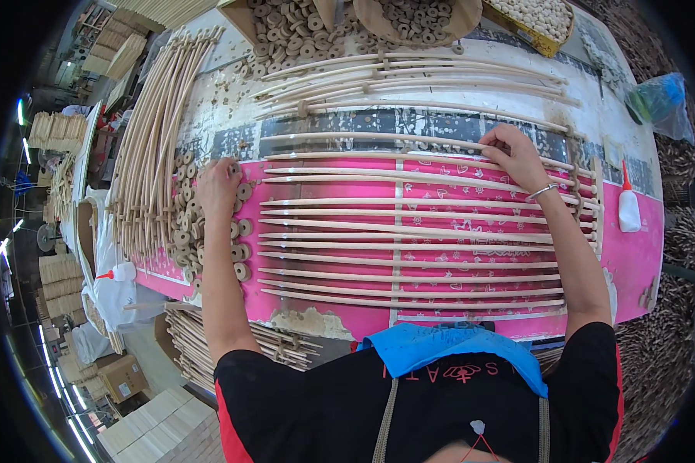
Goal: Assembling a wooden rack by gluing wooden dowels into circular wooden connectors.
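Observation:
A row of pale, tapered wooden rods (440, 231) lies side by side across the pink table covering, their thin ends toward the left. My right hand (517, 158) is closed near the right part of the farthest rod in this row (378, 137), thumb and fingertips pinching it. At the left, my left hand (218, 184) is over a pile of small wooden rings (189, 231) with holes in the middle. Its fingers are curled around one wooden ring (233, 168). Rings also sit on the rods near their right ends, beside a wooden strip (598, 204).
Bundled rods with rings (150, 139) are stacked at the left. More rods (417, 83) lie farther back, before boxes of rings (293, 23) and a yellow tray of pale beads (540, 23). White glue bottles with red tips stand right (629, 208) and left (122, 272).

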{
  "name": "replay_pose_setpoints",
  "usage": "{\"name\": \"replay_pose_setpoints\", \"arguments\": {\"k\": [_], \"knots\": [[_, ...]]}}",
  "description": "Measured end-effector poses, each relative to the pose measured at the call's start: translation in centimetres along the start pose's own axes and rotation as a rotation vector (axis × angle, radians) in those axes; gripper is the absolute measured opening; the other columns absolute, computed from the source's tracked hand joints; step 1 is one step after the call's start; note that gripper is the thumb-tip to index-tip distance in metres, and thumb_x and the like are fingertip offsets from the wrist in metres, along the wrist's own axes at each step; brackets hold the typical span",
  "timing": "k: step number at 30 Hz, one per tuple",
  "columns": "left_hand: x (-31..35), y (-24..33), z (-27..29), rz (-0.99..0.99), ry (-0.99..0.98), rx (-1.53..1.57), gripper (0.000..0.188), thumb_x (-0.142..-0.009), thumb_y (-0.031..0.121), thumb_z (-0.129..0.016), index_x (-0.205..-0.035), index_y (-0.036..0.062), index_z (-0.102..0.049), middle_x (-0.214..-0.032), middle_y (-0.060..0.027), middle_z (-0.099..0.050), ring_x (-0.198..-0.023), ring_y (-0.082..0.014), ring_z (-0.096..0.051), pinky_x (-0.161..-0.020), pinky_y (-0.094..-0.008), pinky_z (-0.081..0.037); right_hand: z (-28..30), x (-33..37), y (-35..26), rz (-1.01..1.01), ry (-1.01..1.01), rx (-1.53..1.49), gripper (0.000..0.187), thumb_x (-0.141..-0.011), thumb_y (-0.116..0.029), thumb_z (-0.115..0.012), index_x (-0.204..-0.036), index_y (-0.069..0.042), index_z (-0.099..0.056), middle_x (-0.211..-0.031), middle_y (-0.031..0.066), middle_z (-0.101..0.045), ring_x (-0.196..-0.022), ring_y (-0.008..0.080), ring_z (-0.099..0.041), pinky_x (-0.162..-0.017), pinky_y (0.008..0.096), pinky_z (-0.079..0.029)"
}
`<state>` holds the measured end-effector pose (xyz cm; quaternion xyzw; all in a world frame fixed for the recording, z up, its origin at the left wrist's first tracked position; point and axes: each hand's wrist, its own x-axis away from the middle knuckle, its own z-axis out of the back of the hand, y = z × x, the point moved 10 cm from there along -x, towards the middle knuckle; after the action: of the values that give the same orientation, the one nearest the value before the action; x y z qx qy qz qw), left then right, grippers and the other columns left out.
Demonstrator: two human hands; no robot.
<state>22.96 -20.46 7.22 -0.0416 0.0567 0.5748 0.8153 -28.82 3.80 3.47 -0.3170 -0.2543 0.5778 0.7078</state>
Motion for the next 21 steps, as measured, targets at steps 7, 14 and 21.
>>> {"name": "replay_pose_setpoints", "arguments": {"k": [7, 14, 21], "knots": [[-1.4, -0.2, -3.8, 0.371, -0.124, 1.317, 0.036, -0.102, 0.023, -0.071, -0.134, 0.0044, -0.069, -0.114, -0.0094, -0.076, -0.098, -0.0137, -0.071, -0.082, -0.0259, -0.055, -0.1, 0.6, 0.9, -0.074, -0.006, -0.260, 0.014, -0.094, -0.003, -0.073, -0.107, 0.000, -0.069, -0.096, 0.0051, -0.066, -0.085, 0.0126, -0.065, -0.077, 0.0276, -0.054], [-1.3, 1.3, -5.6, 0.414, -0.273, 1.512, 0.036, -0.106, 0.023, -0.067, -0.136, 0.0046, -0.067, -0.116, -0.0066, -0.075, -0.101, -0.0148, -0.071, -0.086, -0.0268, -0.056, 0.6, 0.6, -0.1, 0.055, 0.019, -0.151, 0.015, -0.094, -0.003, -0.073, -0.108, 0.000, -0.069, -0.097, 0.0050, -0.064, -0.084, 0.0135, -0.063, -0.078, 0.0283, -0.053], [-1.3, 2.1, -5.8, 0.430, -0.304, 1.560, 0.031, -0.107, 0.025, -0.065, -0.131, 0.0058, -0.070, -0.114, -0.0071, -0.075, -0.101, -0.0151, -0.071, -0.087, -0.0272, -0.056, 0.5, 0.6, -0.3, 0.028, -0.015, -0.114, 0.014, -0.097, -0.004, -0.070, -0.110, -0.001, -0.068, -0.099, 0.0023, -0.062, -0.090, 0.0109, -0.060, -0.079, 0.0261, -0.051]]}}
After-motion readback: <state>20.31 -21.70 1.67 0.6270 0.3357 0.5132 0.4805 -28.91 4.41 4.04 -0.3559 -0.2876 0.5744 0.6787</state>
